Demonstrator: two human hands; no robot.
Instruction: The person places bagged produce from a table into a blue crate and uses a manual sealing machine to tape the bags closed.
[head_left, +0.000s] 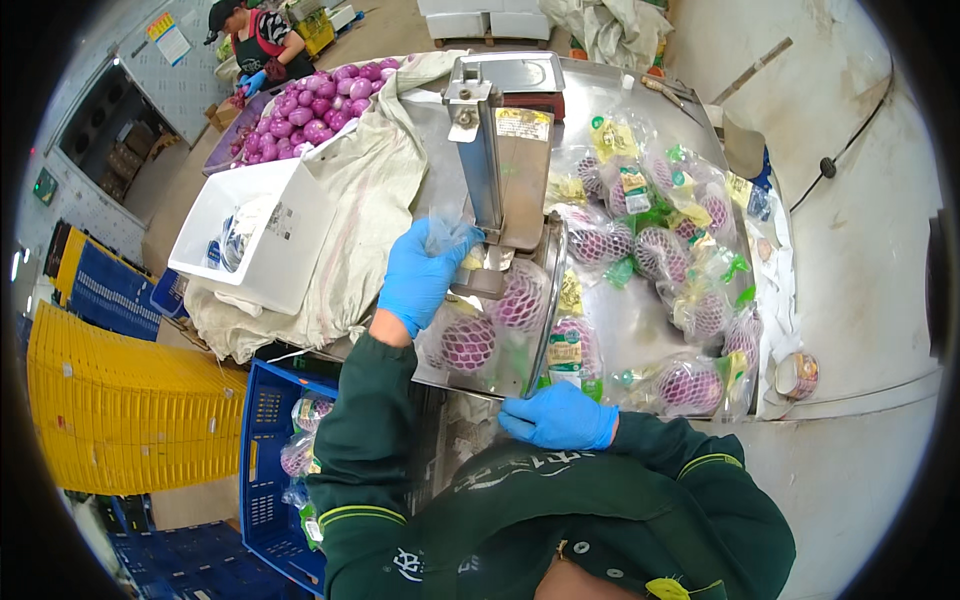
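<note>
My left hand (424, 277), in a blue glove, grips the gathered neck of a clear plastic bag (448, 234) at the foot of an upright metal bag-neck sealer (480, 165). Below it, bagged purple onions in white foam nets (468, 343) rest on the metal work surface. My right hand (559, 417), gloved too, lies with curled fingers at the near table edge, beside a curved metal rail (551, 307); whether it holds anything is not visible. A bagged onion with a green and white label (571, 351) lies just beyond it.
Several bagged onions (664, 255) cover the right side. A scale (525, 75) stands behind the sealer. At left are a white foam box (251, 232), loose peeled onions (315, 109) and a blue crate (262, 465) holding bagged onions. A co-worker (262, 45) stands far left. A knife (667, 94) lies at the back.
</note>
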